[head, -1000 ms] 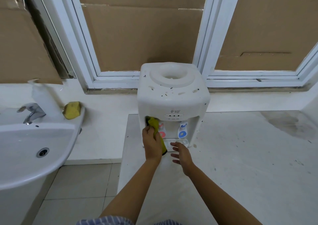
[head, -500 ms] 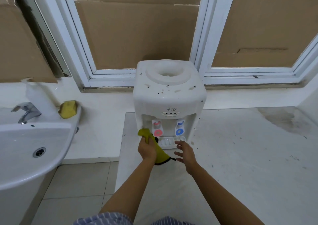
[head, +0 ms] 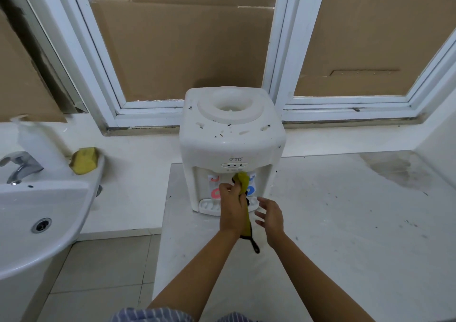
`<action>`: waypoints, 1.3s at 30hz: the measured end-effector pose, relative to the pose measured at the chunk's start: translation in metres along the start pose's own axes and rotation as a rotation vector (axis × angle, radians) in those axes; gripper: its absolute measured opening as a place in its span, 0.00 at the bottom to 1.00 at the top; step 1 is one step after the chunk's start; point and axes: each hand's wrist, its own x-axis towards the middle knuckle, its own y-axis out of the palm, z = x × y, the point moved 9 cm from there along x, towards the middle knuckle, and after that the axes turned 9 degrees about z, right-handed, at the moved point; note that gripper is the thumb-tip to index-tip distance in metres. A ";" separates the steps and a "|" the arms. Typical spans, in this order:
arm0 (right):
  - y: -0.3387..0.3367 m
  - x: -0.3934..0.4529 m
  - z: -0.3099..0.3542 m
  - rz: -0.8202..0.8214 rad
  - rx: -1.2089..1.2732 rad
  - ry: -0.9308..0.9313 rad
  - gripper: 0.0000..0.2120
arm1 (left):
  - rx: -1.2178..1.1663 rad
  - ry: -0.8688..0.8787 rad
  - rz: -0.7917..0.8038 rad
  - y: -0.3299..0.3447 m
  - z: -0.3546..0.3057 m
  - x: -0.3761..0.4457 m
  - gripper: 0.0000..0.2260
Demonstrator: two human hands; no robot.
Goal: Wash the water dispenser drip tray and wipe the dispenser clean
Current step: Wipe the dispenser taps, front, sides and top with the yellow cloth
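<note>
Cardboard-covered windows (head: 182,50) in white frames are seen behind a pale, stained counter (head: 345,223), on which a white water dispenser (head: 232,139) is set close to the sill. Dark specks are scattered over the dispenser's top, and its round bottle well (head: 228,104) is seen to hold no bottle. At the foot of the dispenser's front recess the drip tray (head: 209,207) is seated in place; nothing can be made out lying in its slots.

To the left a white sink (head: 37,213) is mounted, with a chrome tap (head: 19,165) at its back edge and a drain (head: 41,224) in its basin; no standing water can be made out in the basin. A yellow sponge (head: 84,160) is laid on the sink's rim, beside a pale bottle (head: 37,144) that is blurred.

A yellow cloth (head: 243,181) is gripped by the left hand (head: 232,210), whose fingers are curled around it, and is pressed into the recess between the red tap (head: 216,191) and the blue tap (head: 251,189), just under the indicator panel. The cloth's lower end, with a dark loop, is left hanging below the wrist. The drip tray is found directly beneath this hand and partly hidden by it.

The right hand (head: 271,217) is held with fingers spread and relaxed, nothing grasped, just in front of the tray's right end and apart from the cloth.
</note>
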 end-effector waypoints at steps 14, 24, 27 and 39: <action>-0.004 0.008 -0.003 0.004 -0.013 0.015 0.17 | -0.192 -0.118 0.157 0.024 0.008 0.021 0.22; 0.004 0.016 -0.003 0.040 0.004 0.012 0.17 | 0.140 -0.116 0.104 0.023 0.034 -0.004 0.14; 0.003 0.018 0.002 0.058 0.046 0.036 0.21 | 0.080 -0.118 0.061 0.021 0.038 -0.009 0.11; 0.011 0.023 0.012 0.197 -0.073 0.063 0.28 | -0.135 -0.248 0.164 0.047 0.041 0.005 0.11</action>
